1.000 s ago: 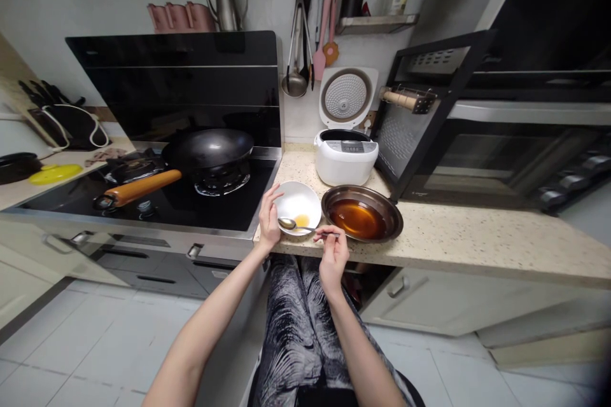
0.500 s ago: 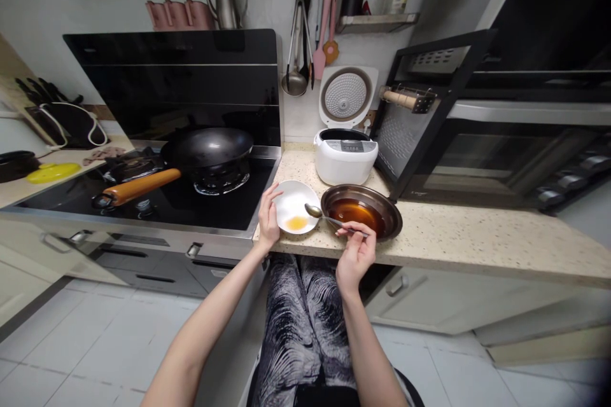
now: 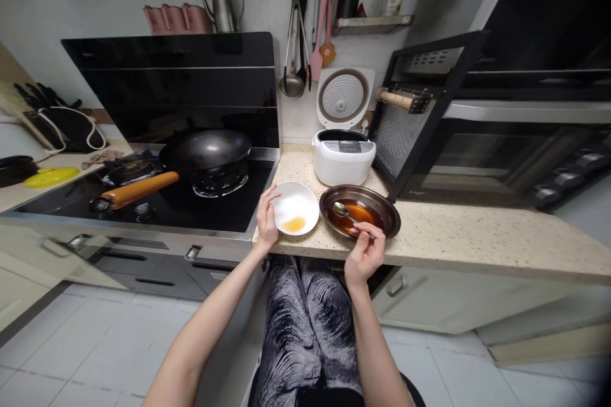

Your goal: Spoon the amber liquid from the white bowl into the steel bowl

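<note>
A white bowl sits at the counter's front edge with a small pool of amber liquid in its bottom. My left hand grips its left rim, thumb and fingers around the side. To the right stands a dark metal bowl of reddish-brown liquid. My right hand pinches the handle of a metal spoon, whose head is over the dark bowl's left part. Whether the spoon touches the liquid I cannot tell.
A white rice cooker with its lid up stands behind the bowls. On the stove at left rests a black wok with a wooden handle pointing toward me. An oven fills the right side above the speckled counter.
My right hand has moved the spoon rightward, from above the white bowl's right edge to over the dark bowl. My left hand stays on the white bowl. The view has shifted slightly.
</note>
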Demonstrator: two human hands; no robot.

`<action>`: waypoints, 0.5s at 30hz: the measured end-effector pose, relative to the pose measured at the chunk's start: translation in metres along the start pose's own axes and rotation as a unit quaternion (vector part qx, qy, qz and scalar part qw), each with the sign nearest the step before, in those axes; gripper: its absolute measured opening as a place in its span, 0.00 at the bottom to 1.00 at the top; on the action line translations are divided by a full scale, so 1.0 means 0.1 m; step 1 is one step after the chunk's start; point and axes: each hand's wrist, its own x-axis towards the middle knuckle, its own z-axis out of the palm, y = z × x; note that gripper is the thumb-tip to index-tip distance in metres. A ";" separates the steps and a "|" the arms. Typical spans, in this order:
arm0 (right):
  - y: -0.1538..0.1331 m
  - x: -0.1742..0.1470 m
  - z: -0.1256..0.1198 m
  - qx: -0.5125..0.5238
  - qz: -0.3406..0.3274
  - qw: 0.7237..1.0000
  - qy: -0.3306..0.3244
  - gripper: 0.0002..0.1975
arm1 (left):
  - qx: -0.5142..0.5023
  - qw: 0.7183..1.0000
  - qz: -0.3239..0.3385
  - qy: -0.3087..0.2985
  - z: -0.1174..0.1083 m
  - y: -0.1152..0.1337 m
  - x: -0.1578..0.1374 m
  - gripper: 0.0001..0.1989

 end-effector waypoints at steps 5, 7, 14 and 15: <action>0.10 -0.01 -0.01 -0.058 -0.093 0.993 -0.030 0.04 | -0.004 1.000 0.005 -0.001 0.00 -0.01 -0.01 0.19; 0.14 0.01 -0.02 -0.078 -0.135 0.987 -0.046 0.06 | -0.006 1.000 0.006 -0.001 0.00 -0.01 -0.01 0.19; 0.26 0.03 -0.08 -0.086 -0.241 0.957 -0.136 0.17 | -0.021 1.000 0.007 -0.006 0.00 -0.01 -0.01 0.18; 0.28 0.04 -0.10 -0.084 -0.248 0.953 -0.152 0.18 | -0.022 1.000 0.006 -0.007 0.00 -0.01 -0.01 0.18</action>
